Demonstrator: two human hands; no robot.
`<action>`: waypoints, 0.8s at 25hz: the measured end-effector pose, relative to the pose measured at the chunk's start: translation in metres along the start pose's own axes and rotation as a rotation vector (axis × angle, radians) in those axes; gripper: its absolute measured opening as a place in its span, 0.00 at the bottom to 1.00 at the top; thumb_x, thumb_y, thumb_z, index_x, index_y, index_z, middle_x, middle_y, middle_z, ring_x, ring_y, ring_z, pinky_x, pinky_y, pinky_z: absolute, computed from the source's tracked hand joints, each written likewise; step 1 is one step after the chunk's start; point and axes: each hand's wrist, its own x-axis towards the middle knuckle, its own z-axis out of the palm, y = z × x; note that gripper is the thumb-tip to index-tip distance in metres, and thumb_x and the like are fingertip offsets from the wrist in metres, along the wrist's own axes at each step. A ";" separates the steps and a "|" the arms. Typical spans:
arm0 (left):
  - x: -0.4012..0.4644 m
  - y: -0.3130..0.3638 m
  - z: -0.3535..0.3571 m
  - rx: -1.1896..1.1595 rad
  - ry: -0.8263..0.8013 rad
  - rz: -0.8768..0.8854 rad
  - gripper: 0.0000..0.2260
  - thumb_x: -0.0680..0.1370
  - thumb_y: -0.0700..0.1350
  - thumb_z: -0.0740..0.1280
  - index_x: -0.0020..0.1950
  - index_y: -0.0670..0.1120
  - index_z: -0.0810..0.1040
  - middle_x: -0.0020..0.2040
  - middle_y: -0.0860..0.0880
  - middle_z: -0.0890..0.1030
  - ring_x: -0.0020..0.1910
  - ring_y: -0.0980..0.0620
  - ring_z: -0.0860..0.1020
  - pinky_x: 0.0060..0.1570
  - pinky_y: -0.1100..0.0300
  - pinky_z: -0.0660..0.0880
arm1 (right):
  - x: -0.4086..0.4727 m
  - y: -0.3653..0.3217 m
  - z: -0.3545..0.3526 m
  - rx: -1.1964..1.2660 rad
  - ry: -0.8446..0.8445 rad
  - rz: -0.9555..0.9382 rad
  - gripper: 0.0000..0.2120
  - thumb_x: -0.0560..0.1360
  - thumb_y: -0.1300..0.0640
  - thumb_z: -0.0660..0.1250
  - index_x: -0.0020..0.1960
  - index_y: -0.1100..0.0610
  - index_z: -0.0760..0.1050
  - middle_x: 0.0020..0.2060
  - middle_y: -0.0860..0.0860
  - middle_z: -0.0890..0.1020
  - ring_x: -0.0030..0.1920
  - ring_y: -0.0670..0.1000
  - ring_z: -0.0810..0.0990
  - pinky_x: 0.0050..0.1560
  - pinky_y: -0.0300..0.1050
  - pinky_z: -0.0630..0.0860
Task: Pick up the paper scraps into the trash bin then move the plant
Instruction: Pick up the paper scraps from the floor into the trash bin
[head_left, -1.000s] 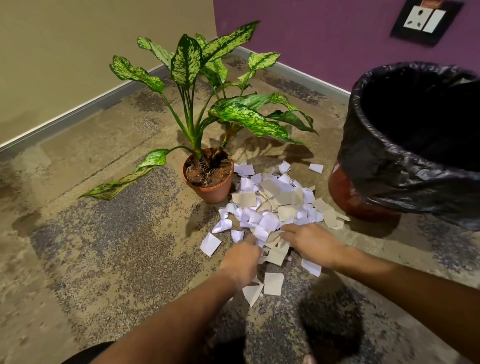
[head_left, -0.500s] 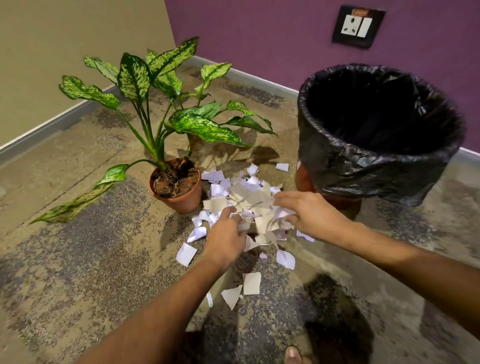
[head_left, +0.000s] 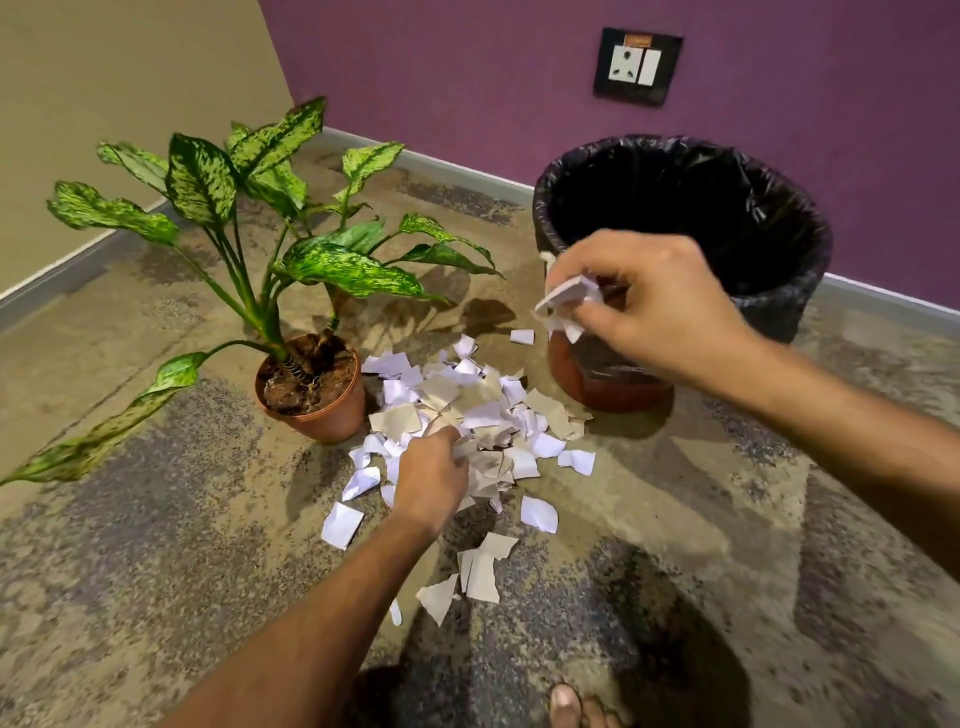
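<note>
A pile of white and beige paper scraps (head_left: 483, 410) lies on the floor between the potted plant (head_left: 311, 384) and the trash bin (head_left: 680, 234), which is lined with a black bag. My right hand (head_left: 654, 301) is raised in front of the bin's near rim and pinches a small bunch of scraps (head_left: 569, 304). My left hand (head_left: 431, 478) is low on the near side of the pile, its fingers curled into the scraps. Loose scraps (head_left: 483, 571) lie nearer to me.
The plant's long leaves (head_left: 104, 426) spread left over the speckled floor. A beige wall (head_left: 104, 104) and a purple wall (head_left: 467, 78) meet in the corner behind; a socket plate (head_left: 636, 67) is on the purple wall. My toes (head_left: 571, 706) show at the bottom edge.
My right hand has lifted from the pile up to the bin's rim with scraps in it. My left hand stayed on the pile. The view shifted right and up.
</note>
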 end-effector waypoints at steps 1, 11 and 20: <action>0.000 0.002 0.000 -0.016 0.019 0.004 0.07 0.77 0.38 0.63 0.53 0.41 0.77 0.46 0.42 0.82 0.48 0.43 0.78 0.38 0.59 0.65 | 0.005 0.001 -0.009 -0.005 0.037 0.000 0.05 0.73 0.59 0.72 0.48 0.54 0.82 0.46 0.47 0.83 0.48 0.46 0.81 0.52 0.44 0.77; 0.005 0.073 -0.051 -0.354 0.408 0.259 0.02 0.76 0.41 0.68 0.46 0.43 0.80 0.37 0.48 0.82 0.37 0.48 0.79 0.36 0.54 0.74 | 0.012 0.062 -0.028 -0.050 0.164 0.404 0.17 0.71 0.61 0.72 0.59 0.53 0.78 0.60 0.47 0.78 0.54 0.45 0.76 0.51 0.35 0.67; 0.033 0.172 -0.106 -0.519 0.627 0.511 0.04 0.75 0.42 0.71 0.43 0.41 0.80 0.34 0.50 0.81 0.32 0.53 0.77 0.33 0.57 0.74 | 0.003 0.074 -0.049 -0.018 0.191 0.462 0.25 0.73 0.62 0.69 0.68 0.50 0.72 0.66 0.47 0.74 0.60 0.46 0.77 0.57 0.45 0.76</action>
